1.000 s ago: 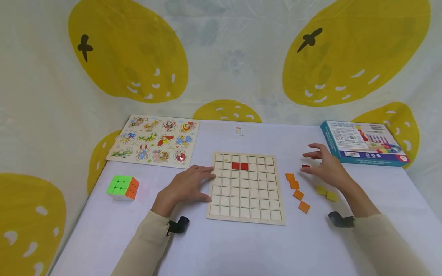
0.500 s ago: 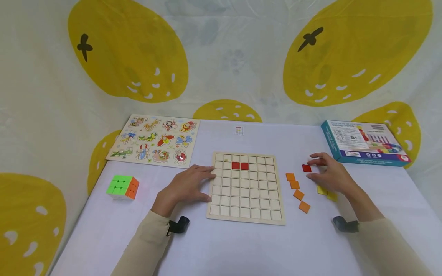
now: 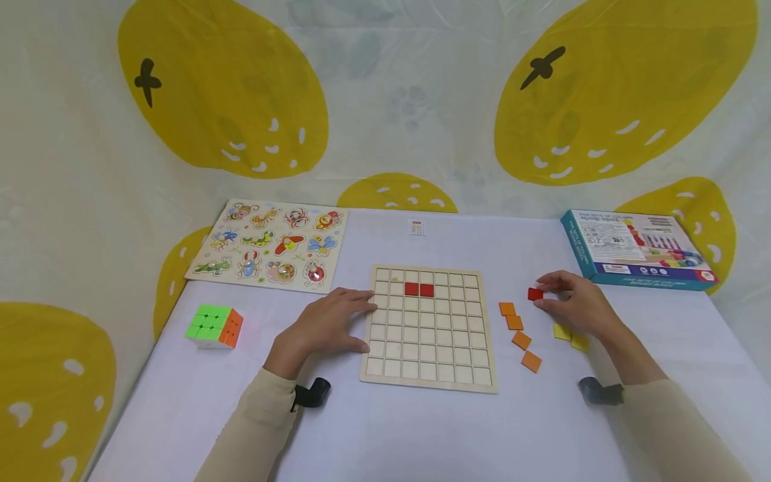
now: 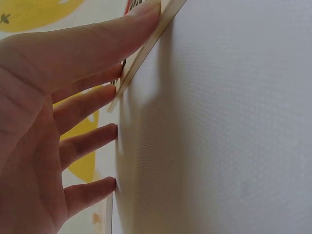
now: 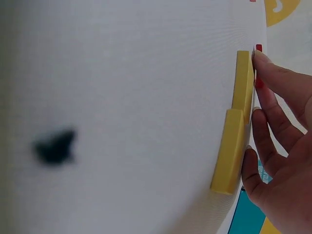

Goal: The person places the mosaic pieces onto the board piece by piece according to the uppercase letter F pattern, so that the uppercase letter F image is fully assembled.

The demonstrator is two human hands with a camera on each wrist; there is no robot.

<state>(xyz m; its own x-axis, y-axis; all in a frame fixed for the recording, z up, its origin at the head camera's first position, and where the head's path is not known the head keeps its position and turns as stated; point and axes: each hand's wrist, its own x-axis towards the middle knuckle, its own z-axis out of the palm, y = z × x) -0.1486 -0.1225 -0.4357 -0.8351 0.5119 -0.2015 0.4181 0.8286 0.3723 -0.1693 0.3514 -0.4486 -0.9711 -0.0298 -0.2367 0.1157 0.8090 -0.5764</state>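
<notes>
The wooden grid board (image 3: 418, 335) lies mid-table with two red square tiles (image 3: 418, 289) side by side in its second row. At its left edge my left hand (image 3: 325, 321) rests with fingers extended and spread; the left wrist view shows the thumb (image 4: 141, 24) against the board's rim. My right hand (image 3: 578, 304) is to the right of the board, pinching a loose red tile (image 3: 535, 294) between thumb and finger at the table surface. In the right wrist view that tile (image 5: 259, 83) is mostly behind the thumb. Two yellow tiles (image 3: 569, 336) lie just below this hand.
Several orange tiles (image 3: 521, 340) lie between the board and my right hand. A puzzle cube (image 3: 213, 326) sits at left, with an insect puzzle board (image 3: 271, 244) behind it. A boxed game (image 3: 638, 251) stands back right; a small printed card (image 3: 416, 227) lies behind the grid.
My right hand has lowered slightly, and its spread fingers have closed in on the loose red tile. The left hand and the grid board have stayed still.
</notes>
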